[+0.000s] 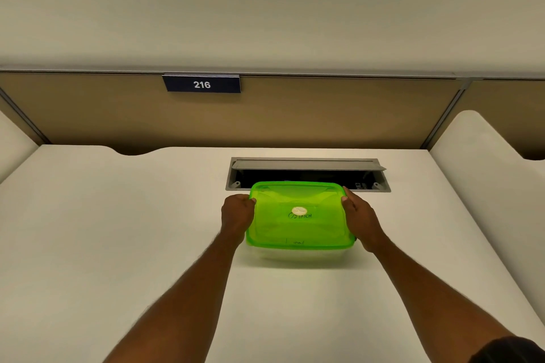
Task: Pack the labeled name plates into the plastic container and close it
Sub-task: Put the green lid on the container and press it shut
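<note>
A clear plastic container with a translucent green lid [298, 227] sits on the white desk [118, 230], lid in place. The lid carries a small white sticker and handwritten lettering. My left hand [237, 216] grips the container's left edge, thumb on the lid rim. On the opposite side my right hand [361, 219] holds the right edge, fingers along the side. What is inside the container cannot be made out through the lid. A dark blue plate reading 216 [202, 84] hangs on the partition behind the desk.
An open grey cable tray [308, 169] is recessed into the desk just behind the container. A tan partition wall [324, 115] runs along the back. Neighbouring white desks [483, 162] lie at the right and far left.
</note>
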